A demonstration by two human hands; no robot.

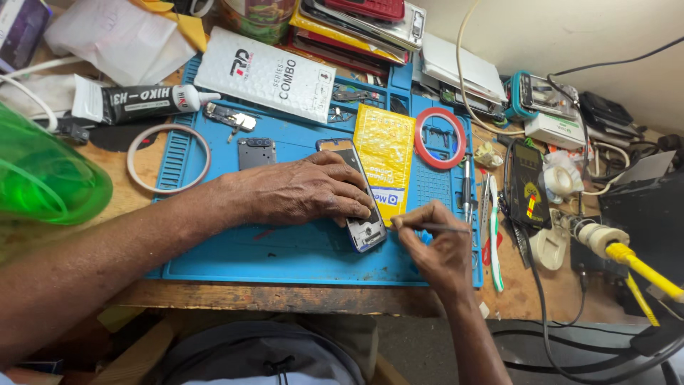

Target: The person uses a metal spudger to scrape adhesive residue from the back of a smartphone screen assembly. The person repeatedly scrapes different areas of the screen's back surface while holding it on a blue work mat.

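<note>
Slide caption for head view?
Left hand steadies phone frame on blue mat; right hand applies thin tool.

The mat [299,249] is matt blue rubber, ribbed at its edges, on a worn, rough wooden bench [285,296]. The phone frame [356,196] shows dull grey metal. The yellow pouch [385,146] is glossy, crinkled plastic; the white pack [267,71] is dimpled plastic. The tool [434,227] is thin bare metal.
</note>
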